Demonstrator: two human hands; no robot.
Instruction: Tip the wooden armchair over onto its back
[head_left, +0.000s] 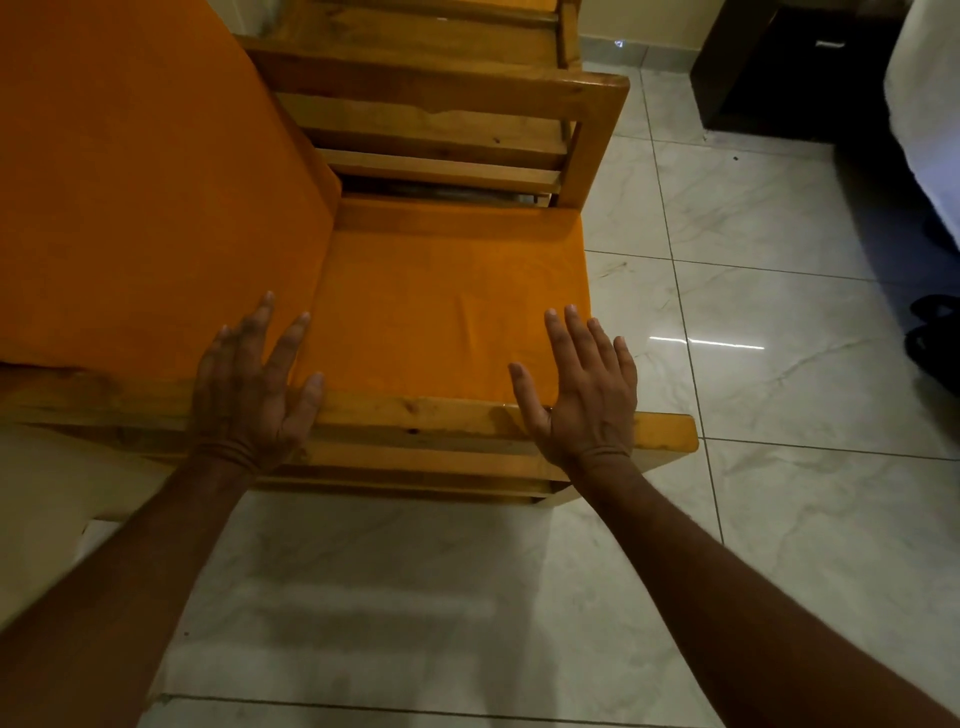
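The wooden armchair (431, 415) with orange cushions fills the upper left of the head view. Its seat cushion (441, 301) faces up and its back cushion (130, 197) rises at the left. The near armrest runs across the frame just in front of me. My left hand (249, 384) lies flat over that armrest, fingers spread onto the cushion. My right hand (587, 389) hovers or rests flat over the same armrest nearer its front end, fingers apart. Neither hand is curled around the wood.
A second wooden armchair (415, 31) stands right behind the first. Pale marble-look floor tiles (779, 364) spread to the right and toward me. A dark cabinet (779, 67) and a white-covered bed (930, 104) stand at the far right, with dark shoes (935, 338) on the floor.
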